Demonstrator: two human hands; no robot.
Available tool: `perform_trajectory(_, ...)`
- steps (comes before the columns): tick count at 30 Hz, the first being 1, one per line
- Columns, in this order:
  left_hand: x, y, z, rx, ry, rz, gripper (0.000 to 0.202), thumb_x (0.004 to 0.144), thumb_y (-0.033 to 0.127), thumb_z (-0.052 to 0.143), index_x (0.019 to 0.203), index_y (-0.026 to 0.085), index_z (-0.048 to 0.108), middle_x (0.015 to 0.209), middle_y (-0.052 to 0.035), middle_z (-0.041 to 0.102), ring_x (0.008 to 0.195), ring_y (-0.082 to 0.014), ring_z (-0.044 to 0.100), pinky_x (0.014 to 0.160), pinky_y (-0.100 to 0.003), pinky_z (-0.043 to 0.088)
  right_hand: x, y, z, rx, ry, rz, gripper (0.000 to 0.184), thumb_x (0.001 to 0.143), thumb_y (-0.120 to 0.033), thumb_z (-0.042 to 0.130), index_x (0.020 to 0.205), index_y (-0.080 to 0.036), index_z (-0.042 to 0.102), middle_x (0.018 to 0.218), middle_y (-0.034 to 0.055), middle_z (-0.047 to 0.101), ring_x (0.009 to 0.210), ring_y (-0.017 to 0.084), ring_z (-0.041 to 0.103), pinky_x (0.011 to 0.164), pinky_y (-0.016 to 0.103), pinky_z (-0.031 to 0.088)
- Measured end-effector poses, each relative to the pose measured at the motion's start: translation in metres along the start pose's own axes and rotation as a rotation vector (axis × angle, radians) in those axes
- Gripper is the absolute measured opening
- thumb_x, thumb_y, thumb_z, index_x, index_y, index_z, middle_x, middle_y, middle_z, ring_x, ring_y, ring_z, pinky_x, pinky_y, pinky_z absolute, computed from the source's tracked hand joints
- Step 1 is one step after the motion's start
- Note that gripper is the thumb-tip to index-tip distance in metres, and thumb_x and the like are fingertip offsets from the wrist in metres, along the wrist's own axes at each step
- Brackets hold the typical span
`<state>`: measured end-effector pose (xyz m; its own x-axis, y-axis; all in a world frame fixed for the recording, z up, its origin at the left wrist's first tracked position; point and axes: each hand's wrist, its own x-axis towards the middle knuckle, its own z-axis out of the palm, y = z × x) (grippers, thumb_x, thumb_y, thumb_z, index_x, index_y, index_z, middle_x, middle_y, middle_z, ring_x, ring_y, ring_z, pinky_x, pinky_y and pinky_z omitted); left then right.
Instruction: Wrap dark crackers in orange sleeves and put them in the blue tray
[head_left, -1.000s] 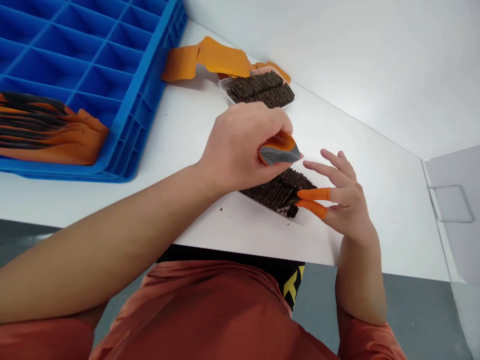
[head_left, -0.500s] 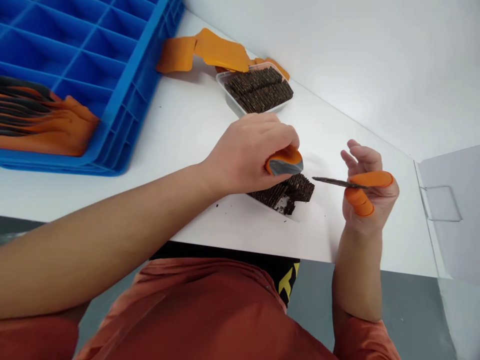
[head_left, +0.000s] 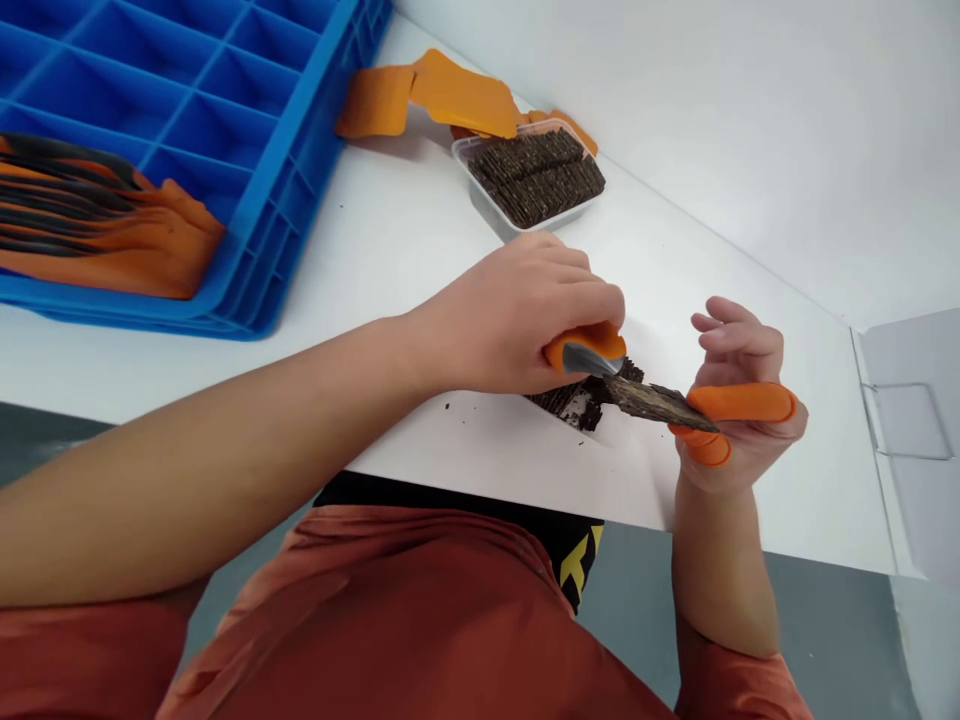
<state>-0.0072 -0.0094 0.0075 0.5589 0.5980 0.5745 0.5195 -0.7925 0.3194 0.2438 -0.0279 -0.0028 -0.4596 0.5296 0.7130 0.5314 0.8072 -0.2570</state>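
My left hand (head_left: pixel 517 315) is closed around a small orange pouch (head_left: pixel 559 350) whose silvery grey mouth (head_left: pixel 589 358) faces right. Orange finger cots cover the thumb and a finger of my right hand (head_left: pixel 739 440). Between them it pinches a dark brown, rough, flat piece (head_left: pixel 652 402), its far end touching or just at the pouch's mouth; I cannot tell if it is inside. Its other fingers are loosely curled. Below the pouch, partly hidden by my left hand, a clear tray holds packed dark brown pieces (head_left: pixel 559 398), with a gap at its near corner.
Farther back stands a full clear tray of similar dark pieces (head_left: pixel 536 170), beside flat orange pouches (head_left: pixel 465 95). At left, a blue divided crate (head_left: pixel 259 250) holds a row of orange pouches with dark openings (head_left: pixel 150 250). White walls border the table (head_left: pixel 420 440); crumbs lie near the front edge.
My right hand has brought the brown piece leftward to the pouch's mouth and turned its flat side into view. My left hand still holds the pouch. The whole view has shifted slightly.
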Motion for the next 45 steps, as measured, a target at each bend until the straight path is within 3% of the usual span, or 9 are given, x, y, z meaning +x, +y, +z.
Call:
perform_trajectory(6, -0.003, 0.003, 0.001, -0.096, -0.120, -0.070, 0.016, 0.083, 0.021, 0.058, 0.092, 0.028, 0.069, 0.078, 0.0004, 0.071, 0.078, -0.0206, 0.065, 0.073, -0.033, 0.043, -0.001, -0.006, -0.001, 0.079, 0.004, 0.041, 0.013, 0.089, -0.050, 0.069, 0.095, -0.039, 0.070, 0.121, 0.0048, 0.059, 0.131, 0.036, 0.054, 0.102, 0.068, 0.049)
perform_trajectory(10, -0.003, 0.005, 0.001, -0.109, -0.146, -0.073, 0.018, 0.083, 0.021, 0.058, 0.096, 0.027, 0.069, 0.081, -0.0005, 0.071, 0.078, -0.0211, 0.065, 0.072, -0.032, 0.043, 0.002, -0.009, 0.001, 0.105, 0.081, 0.089, 0.011, 0.092, -0.050, 0.067, 0.095, -0.039, 0.069, 0.111, 0.0036, 0.062, 0.123, 0.033, 0.060, 0.102, 0.066, 0.051)
perform_trajectory(15, -0.002, 0.005, 0.001, -0.134, -0.163, -0.095, 0.028, 0.081, 0.020, 0.059, 0.106, 0.027, 0.067, 0.090, -0.0028, 0.073, 0.086, -0.0243, 0.066, 0.076, -0.035, 0.046, 0.005, -0.003, 0.001, 0.056, 0.121, 0.016, 0.010, 0.092, -0.042, 0.069, 0.101, -0.039, 0.069, 0.108, 0.0036, 0.064, 0.118, 0.033, 0.062, 0.097, 0.066, 0.053)
perform_trajectory(19, -0.003, 0.005, 0.004, -0.127, -0.148, -0.117, 0.033, 0.080, 0.022, 0.061, 0.113, 0.026, 0.064, 0.094, -0.0043, 0.073, 0.088, -0.0250, 0.066, 0.076, -0.036, 0.046, 0.009, 0.001, 0.000, -0.063, 0.107, -0.044, 0.011, 0.089, -0.035, 0.073, 0.099, -0.037, 0.069, 0.103, 0.0037, 0.065, 0.111, 0.032, 0.064, 0.091, 0.063, 0.056)
perform_trajectory(27, -0.005, 0.007, 0.005, -0.163, -0.137, -0.130, 0.038, 0.083, 0.039, 0.070, 0.117, 0.026, 0.062, 0.103, -0.0051, 0.073, 0.092, -0.0256, 0.067, 0.078, -0.036, 0.047, 0.011, -0.001, 0.002, -0.090, 0.060, -0.090, 0.019, 0.090, -0.023, 0.066, 0.100, -0.039, 0.069, 0.103, 0.0016, 0.067, 0.107, 0.028, 0.066, 0.087, 0.055, 0.058)
perform_trajectory(34, -0.004, 0.011, 0.005, -0.194, -0.122, -0.117, 0.043, 0.083, 0.046, 0.074, 0.119, 0.026, 0.060, 0.102, -0.0059, 0.072, 0.093, -0.0257, 0.066, 0.080, -0.036, 0.047, 0.011, -0.005, 0.006, -0.147, -0.017, -0.041, 0.014, 0.089, -0.027, 0.065, 0.092, -0.038, 0.072, 0.106, 0.0031, 0.066, 0.111, 0.029, 0.063, 0.092, 0.058, 0.056)
perform_trajectory(41, -0.004, 0.008, 0.011, -0.184, -0.012, -0.137, 0.043, 0.082, 0.049, 0.073, 0.115, 0.024, 0.058, 0.108, -0.0075, 0.068, 0.099, -0.0268, 0.064, 0.083, -0.038, 0.047, 0.009, -0.005, 0.004, -0.104, 0.033, -0.071, 0.029, 0.088, -0.026, 0.069, 0.113, -0.041, 0.068, 0.117, 0.0027, 0.064, 0.116, 0.029, 0.061, 0.097, 0.057, 0.055)
perform_trajectory(45, -0.004, 0.007, 0.012, -0.182, 0.000, -0.157, 0.045, 0.085, 0.053, 0.067, 0.115, 0.021, 0.055, 0.108, -0.0085, 0.066, 0.100, -0.0260, 0.063, 0.084, -0.038, 0.046, 0.012, -0.003, 0.007, -0.089, 0.069, -0.141, 0.032, 0.088, -0.024, 0.070, 0.116, -0.039, 0.066, 0.113, 0.0015, 0.064, 0.112, 0.027, 0.063, 0.092, 0.052, 0.057)
